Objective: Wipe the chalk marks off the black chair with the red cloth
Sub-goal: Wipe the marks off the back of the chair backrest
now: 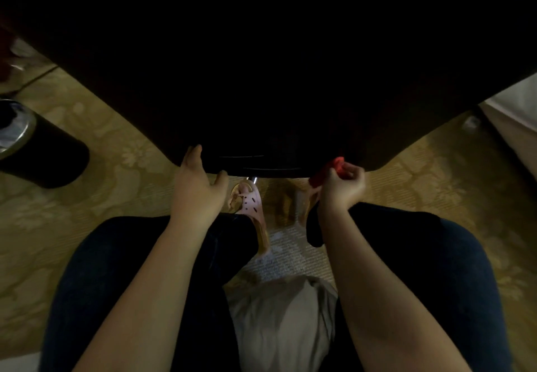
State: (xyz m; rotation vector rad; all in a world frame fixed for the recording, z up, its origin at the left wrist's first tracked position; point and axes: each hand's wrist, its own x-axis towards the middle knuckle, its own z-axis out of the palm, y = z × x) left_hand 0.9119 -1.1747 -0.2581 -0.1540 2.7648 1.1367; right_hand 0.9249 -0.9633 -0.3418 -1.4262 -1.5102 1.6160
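The black chair (276,66) fills the upper half of the head view, too dark to show any chalk marks. My left hand (197,185) grips its lower edge, thumb and fingers curled around the rim. My right hand (343,185) holds the bunched red cloth (334,168) against the chair's lower edge, right of centre. Part of the cloth hangs below my fist.
A black round bin (37,144) with a metal rim stands on the patterned carpet at the left. A chrome chair post (255,180) shows under the chair. My knees and a pink slipper (250,206) are below. A pale furniture edge (511,121) is at the right.
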